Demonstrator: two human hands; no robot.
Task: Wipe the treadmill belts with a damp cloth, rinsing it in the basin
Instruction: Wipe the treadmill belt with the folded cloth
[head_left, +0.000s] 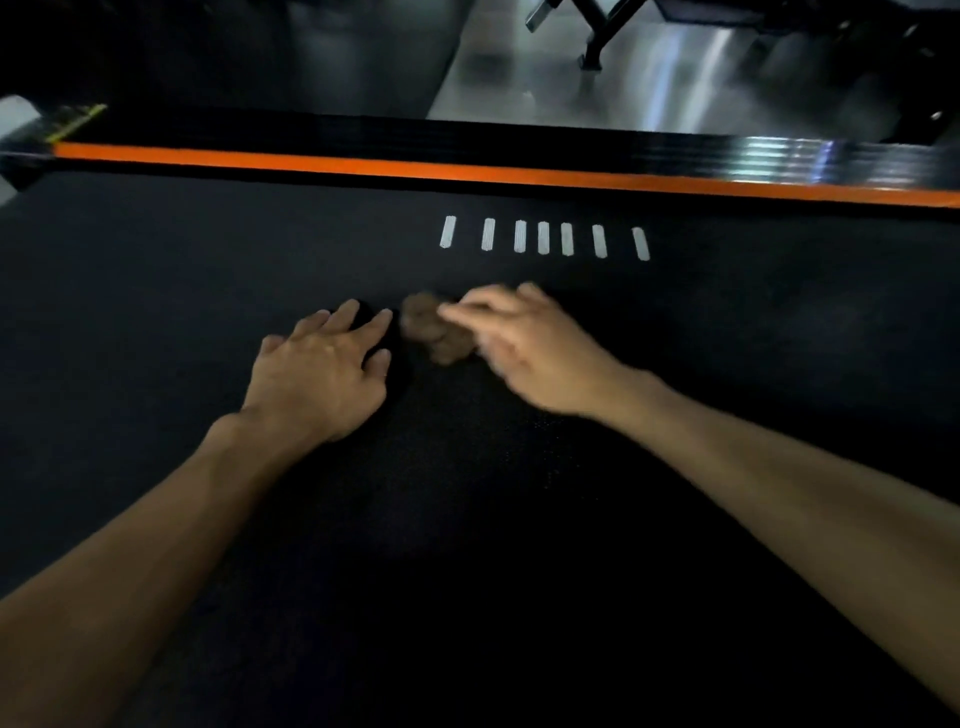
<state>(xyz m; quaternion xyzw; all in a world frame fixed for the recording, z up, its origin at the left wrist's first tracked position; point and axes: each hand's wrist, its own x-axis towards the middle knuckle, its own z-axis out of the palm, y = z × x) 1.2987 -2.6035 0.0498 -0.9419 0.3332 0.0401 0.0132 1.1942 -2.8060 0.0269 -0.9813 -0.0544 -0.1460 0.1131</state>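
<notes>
Fingers (470, 306) pinch crumpled brown cloth (434, 327) on grainy belt (156, 291).

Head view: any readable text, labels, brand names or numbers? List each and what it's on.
None readable.
Treadmill belt: seven white bars, marks only, no letters.
Orange side strip: plain, no print.
Yellow-edged sticker at far left: too dark and blurred to read.

Head camera looks steeply down, close over the treadmill belt (208, 312).
</notes>
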